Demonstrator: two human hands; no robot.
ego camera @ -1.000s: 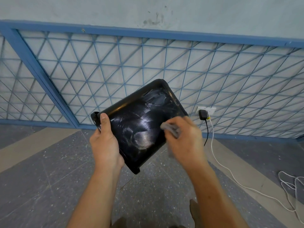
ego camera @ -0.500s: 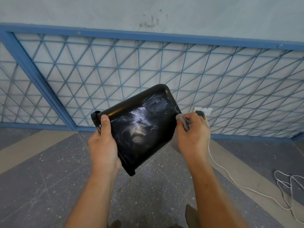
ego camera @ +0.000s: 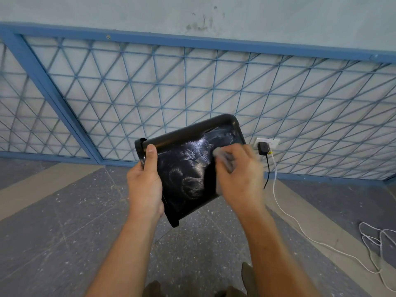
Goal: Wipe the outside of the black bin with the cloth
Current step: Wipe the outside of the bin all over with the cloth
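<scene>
The black bin (ego camera: 188, 172) is up in the air in front of the person, above the floor (ego camera: 64, 221). It's tipped on its side w/ one wide outer face turned up at the camera. The left hand (ego camera: 145, 185) grips its left edge near the rim, thumb flat on the face, other fingers hidden round the back. The right hand (ego camera: 240, 179) is curled round the grey cloth (ego camera: 222, 156) & presses it on the upper right part of that face. It looks blurry, so it's prob. moving fast. Half a sec ago this hand & cloth were out at the bin's right edge, nearly off it. A sec ago they were lower down on the face. So the cloth goes out & comes back in, i.e. rubbing strokes. The left hand's grip looks the same all along. Pale streaks (ego camera: 192, 166) show over most of the face, so the job is prob. mid-way. This side needs more rubs, & the sides not seen here may need a go too. A black plug (ego camera: 262, 147) & white cable (ego camera: 285, 211) sit by the wall behind, apart from the bin.
</scene>
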